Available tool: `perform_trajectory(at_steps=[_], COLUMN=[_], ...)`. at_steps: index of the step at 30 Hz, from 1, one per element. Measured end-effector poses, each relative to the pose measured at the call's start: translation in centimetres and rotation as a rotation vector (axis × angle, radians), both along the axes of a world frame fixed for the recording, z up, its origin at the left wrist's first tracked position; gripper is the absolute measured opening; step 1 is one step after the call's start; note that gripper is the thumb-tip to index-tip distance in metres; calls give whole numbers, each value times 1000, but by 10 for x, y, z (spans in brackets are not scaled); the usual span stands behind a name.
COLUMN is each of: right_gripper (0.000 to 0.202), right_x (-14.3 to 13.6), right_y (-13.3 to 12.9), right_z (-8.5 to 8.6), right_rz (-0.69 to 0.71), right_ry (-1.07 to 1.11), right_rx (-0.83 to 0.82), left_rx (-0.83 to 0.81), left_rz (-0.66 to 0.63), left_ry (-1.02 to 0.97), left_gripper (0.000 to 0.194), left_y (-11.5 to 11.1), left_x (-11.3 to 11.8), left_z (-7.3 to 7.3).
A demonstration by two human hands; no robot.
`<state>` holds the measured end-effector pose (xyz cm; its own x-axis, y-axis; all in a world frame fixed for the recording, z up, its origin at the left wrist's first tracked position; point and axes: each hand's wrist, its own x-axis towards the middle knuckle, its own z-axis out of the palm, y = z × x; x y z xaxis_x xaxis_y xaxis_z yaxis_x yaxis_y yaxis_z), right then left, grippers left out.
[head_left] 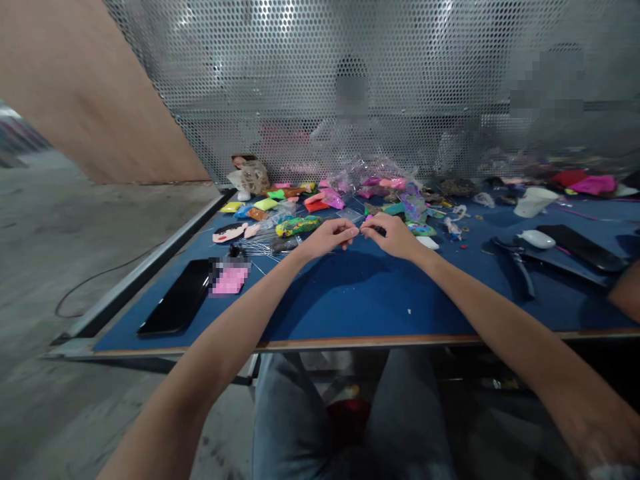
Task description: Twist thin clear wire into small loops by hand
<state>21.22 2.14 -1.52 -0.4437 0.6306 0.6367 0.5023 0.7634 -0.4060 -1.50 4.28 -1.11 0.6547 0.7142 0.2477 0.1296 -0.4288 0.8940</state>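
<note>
Above the middle of the blue tabletop, my left hand and my right hand are nearly fingertip to fingertip. The fingers of my left hand are pinched together, and whatever is between them is too small to make out. My right hand is also closed in a pinch; a small dark piece shows beside its fingers, its kind unclear. Close behind my left hand lies a green and yellow patterned piece. A white lump sits next to my right wrist.
Colourful packets and crumpled clear plastic line the back, before a perforated metal panel. A black phone lies left. At right are a white cup, a black case and another person's arm.
</note>
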Motion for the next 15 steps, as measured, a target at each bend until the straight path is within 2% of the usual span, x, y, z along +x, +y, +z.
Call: perform_trajectory(at_steps=[3, 7, 11, 15], right_gripper=[22, 23, 24, 29], right_x=[-1, -4, -7, -10], right_y=[-2, -8, -12, -13], right_z=[2, 2, 1, 0], right_rz=[-8, -21, -36, -18], right_ry=[72, 127, 203, 266], right_rx=[-18, -84, -152, -236], left_rx=[-55, -45, 17, 169], left_rz=[-52, -66, -11, 77], left_ry=[-28, -40, -14, 35], left_gripper=[44, 41, 40, 37], left_y=[0, -1, -5, -10], left_x=[1, 2, 2, 2], left_z=[0, 1, 2, 5])
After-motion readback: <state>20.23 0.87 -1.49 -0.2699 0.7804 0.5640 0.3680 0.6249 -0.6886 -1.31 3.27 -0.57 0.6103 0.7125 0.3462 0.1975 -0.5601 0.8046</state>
